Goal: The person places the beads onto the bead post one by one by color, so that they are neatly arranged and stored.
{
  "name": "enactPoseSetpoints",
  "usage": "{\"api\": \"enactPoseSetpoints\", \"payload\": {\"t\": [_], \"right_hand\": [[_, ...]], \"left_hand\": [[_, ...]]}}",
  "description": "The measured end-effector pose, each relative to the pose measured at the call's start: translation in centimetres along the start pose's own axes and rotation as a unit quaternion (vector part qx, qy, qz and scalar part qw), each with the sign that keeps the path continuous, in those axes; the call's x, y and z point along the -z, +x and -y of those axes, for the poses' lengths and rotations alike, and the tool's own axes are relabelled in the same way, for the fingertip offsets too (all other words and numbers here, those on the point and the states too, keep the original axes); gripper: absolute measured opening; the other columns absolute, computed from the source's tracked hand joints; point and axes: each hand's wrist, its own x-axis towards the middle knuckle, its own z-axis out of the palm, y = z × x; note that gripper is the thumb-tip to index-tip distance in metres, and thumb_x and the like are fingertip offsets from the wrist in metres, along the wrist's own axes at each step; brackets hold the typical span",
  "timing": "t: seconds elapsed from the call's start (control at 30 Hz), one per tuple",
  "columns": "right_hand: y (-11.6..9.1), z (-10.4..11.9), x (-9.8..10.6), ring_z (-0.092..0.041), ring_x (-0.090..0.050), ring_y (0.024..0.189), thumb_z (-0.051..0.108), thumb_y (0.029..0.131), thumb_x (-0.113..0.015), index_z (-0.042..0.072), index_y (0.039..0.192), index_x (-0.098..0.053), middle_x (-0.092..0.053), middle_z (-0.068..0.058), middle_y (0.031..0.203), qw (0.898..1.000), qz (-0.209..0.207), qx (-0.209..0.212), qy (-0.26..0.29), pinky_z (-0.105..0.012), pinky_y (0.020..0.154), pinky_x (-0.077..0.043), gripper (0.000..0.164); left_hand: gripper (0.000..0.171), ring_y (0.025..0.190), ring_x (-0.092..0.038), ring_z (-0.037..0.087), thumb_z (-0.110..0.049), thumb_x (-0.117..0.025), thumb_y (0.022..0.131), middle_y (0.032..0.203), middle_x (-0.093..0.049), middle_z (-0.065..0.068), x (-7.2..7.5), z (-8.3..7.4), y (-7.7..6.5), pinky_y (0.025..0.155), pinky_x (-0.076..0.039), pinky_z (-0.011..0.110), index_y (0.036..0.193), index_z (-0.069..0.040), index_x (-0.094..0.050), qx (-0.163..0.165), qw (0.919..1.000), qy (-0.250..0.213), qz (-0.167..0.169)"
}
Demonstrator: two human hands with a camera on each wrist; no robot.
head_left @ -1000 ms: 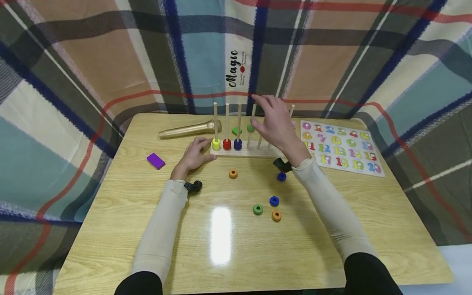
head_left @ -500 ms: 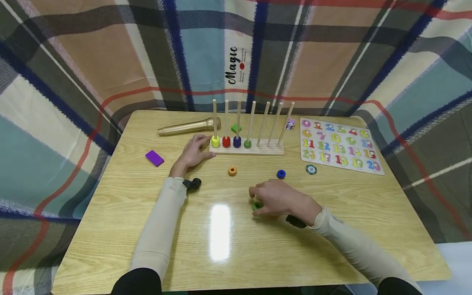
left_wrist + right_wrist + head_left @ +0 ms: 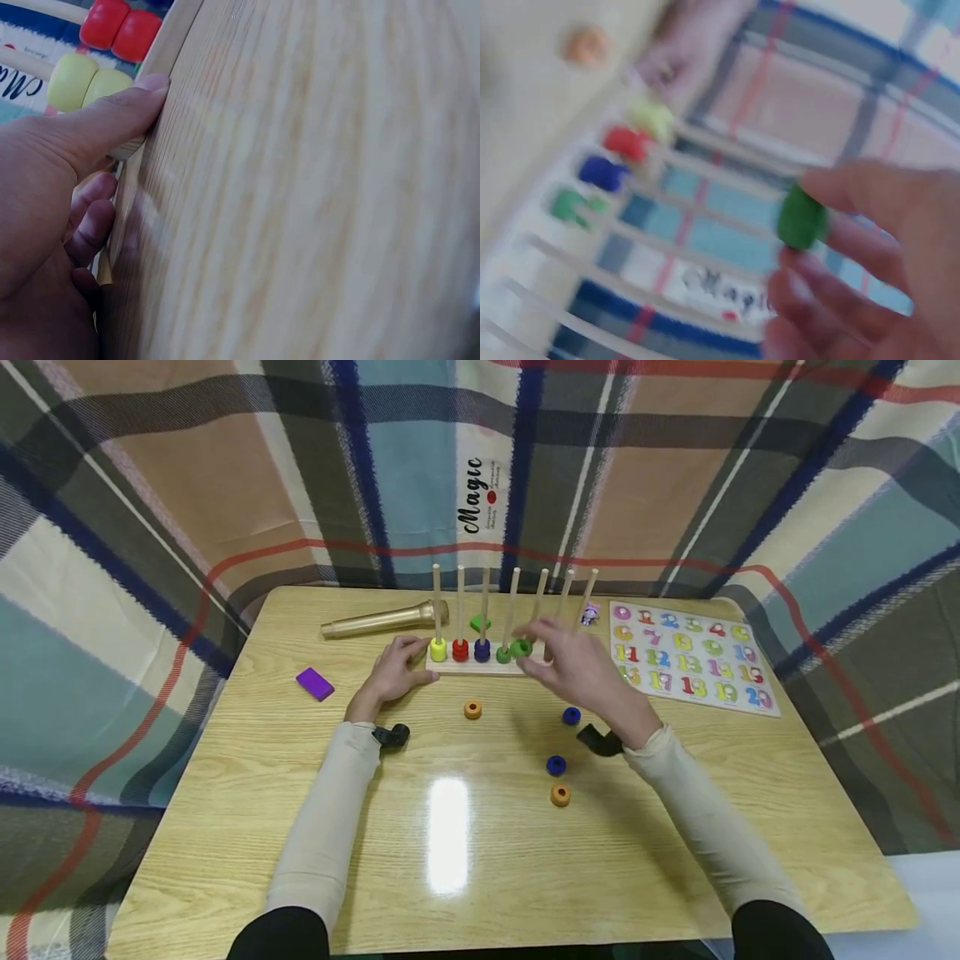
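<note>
My right hand [image 3: 573, 664] pinches a green bead [image 3: 521, 648] between thumb and fingers, near the pegs of a wooden peg stand [image 3: 480, 667]. In the right wrist view this bead [image 3: 801, 217] is held on its side, apart from the pegs. Yellow beads [image 3: 438, 650], red beads [image 3: 461, 650] and dark blue beads [image 3: 482, 651] sit low on the first three pegs, with one green bead [image 3: 503, 654] on the fourth. My left hand [image 3: 393, 668] grips the stand's left end; the left wrist view shows the thumb [image 3: 124, 116] on its front edge and fingers curled behind.
Loose on the table lie orange beads [image 3: 472, 709] and blue beads [image 3: 556, 765]. A gold tube [image 3: 378, 621] and a green piece [image 3: 480, 622] are behind the stand. A purple block [image 3: 314, 683] lies left, a number board [image 3: 690, 656] right, a small figurine [image 3: 590, 613] beside it.
My right hand went from the pegs down to the loose beads, picked up the green one and brought it back to the stand. The other green bead dropped down the fourth peg. My left hand stayed.
</note>
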Motion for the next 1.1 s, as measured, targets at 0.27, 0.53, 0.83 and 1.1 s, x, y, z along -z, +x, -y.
{"api": "enactPoseSetpoints", "payload": {"t": [0.27, 0.53, 0.83, 1.1], "right_hand": [[6.0, -1.3, 2.4, -0.026, -0.062, 0.079, 0.014, 0.102, -0.074, 0.005, 0.130, -0.072, -0.069, -0.013, 0.121, 0.988, -0.145, -0.041, 0.026, -0.036, 0.067, -0.045, 0.029], [7.4, -1.4, 2.0, -0.027, -0.062, 0.077, 0.017, 0.103, -0.073, 0.007, 0.137, -0.073, -0.070, -0.015, 0.130, 0.993, -0.102, -0.066, -0.001, -0.039, 0.066, -0.048, 0.035], [7.4, -1.7, 1.7, -0.025, -0.059, 0.065, 0.018, 0.102, -0.074, 0.004, 0.144, -0.065, -0.072, -0.015, 0.136, 0.995, -0.082, -0.062, -0.014, -0.039, 0.065, -0.047, 0.046], [2.1, -1.5, 0.5, -0.027, -0.064, 0.077, 0.019, 0.103, -0.070, 0.003, 0.131, -0.070, -0.070, -0.014, 0.118, 0.993, -0.108, -0.039, -0.005, -0.040, 0.066, -0.050, 0.032]], "left_hand": [[0.079, 0.152, -0.029, 0.045, -0.029, -0.075, 0.102, 0.168, -0.029, 0.022, -0.1, 0.2, 0.1, 0.124, -0.019, 0.062, 0.168, -0.008, -0.036, 0.006, 1.0000, 0.003, 0.002], [0.080, 0.152, -0.029, 0.046, -0.029, -0.075, 0.102, 0.167, -0.029, 0.023, -0.2, 0.0, 0.1, 0.125, -0.017, 0.061, 0.168, -0.007, -0.036, 0.004, 1.0000, 0.004, 0.003], [0.078, 0.150, -0.031, 0.045, -0.027, -0.075, 0.102, 0.167, -0.029, 0.022, -0.1, 0.0, 0.0, 0.123, -0.020, 0.062, 0.167, -0.007, -0.037, 0.006, 1.0000, 0.001, -0.001], [0.079, 0.151, -0.031, 0.045, -0.029, -0.075, 0.102, 0.167, -0.030, 0.022, 0.0, 0.0, 0.1, 0.123, -0.021, 0.061, 0.168, -0.008, -0.036, 0.005, 1.0000, 0.006, -0.001]]}}
